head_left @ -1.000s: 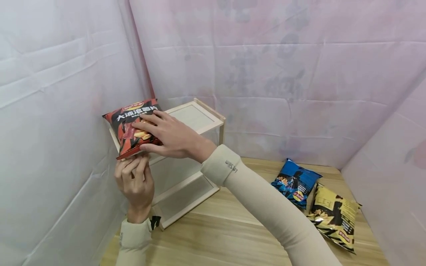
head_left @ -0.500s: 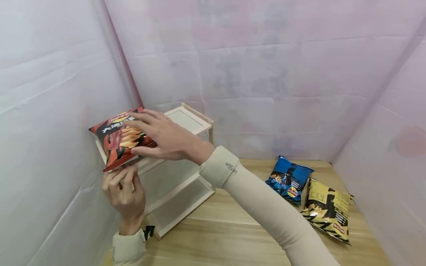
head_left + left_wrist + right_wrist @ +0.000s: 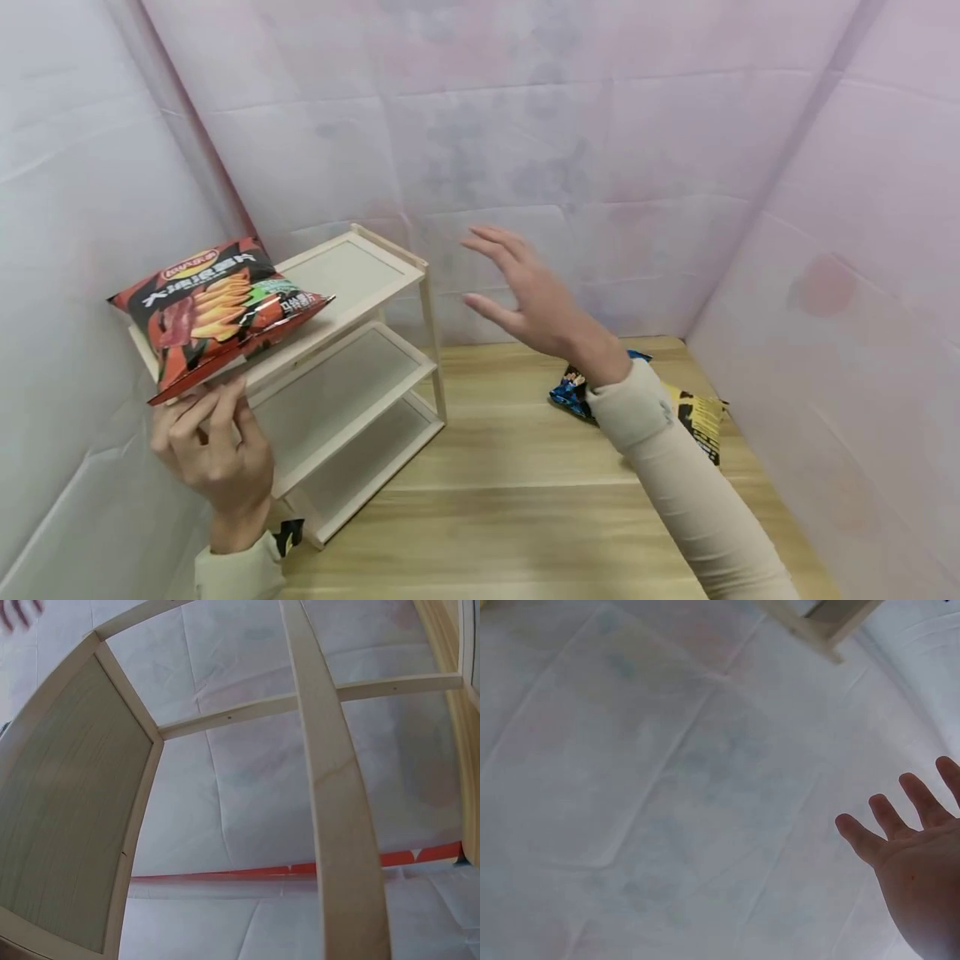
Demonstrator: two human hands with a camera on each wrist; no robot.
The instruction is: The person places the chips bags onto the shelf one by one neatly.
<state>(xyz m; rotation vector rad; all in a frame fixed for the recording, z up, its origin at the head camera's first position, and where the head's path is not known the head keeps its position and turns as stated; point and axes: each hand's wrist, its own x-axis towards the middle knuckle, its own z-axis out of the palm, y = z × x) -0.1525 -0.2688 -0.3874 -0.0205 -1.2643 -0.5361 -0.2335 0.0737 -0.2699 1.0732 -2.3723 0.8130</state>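
Note:
A red and black bag of potato chips [image 3: 217, 312] lies on the left part of the top tier of a small wooden shelf rack [image 3: 352, 329]. Just under the bag's near edge, my left hand [image 3: 217, 446] has curled fingers gripping the near left corner of the rack; its fingertips are partly hidden. The left wrist view looks through the rack's frame, with a wooden post [image 3: 337, 802] running down it. My right hand [image 3: 536, 300] hangs in the air right of the rack, fingers spread and holding nothing. In the right wrist view its palm [image 3: 922, 877] faces the camera.
On the wooden table [image 3: 480, 517] at the right lie a blue chip bag [image 3: 572, 396] and a yellow chip bag [image 3: 701, 421], both partly covered by my right arm. Pale fabric walls [image 3: 480, 150] enclose the table at the left, back and right.
My right hand has come off the red chip bag and moved right, into the air. The bag stays on the top tier, and my left hand keeps its place at the corner. The head view has turned right.

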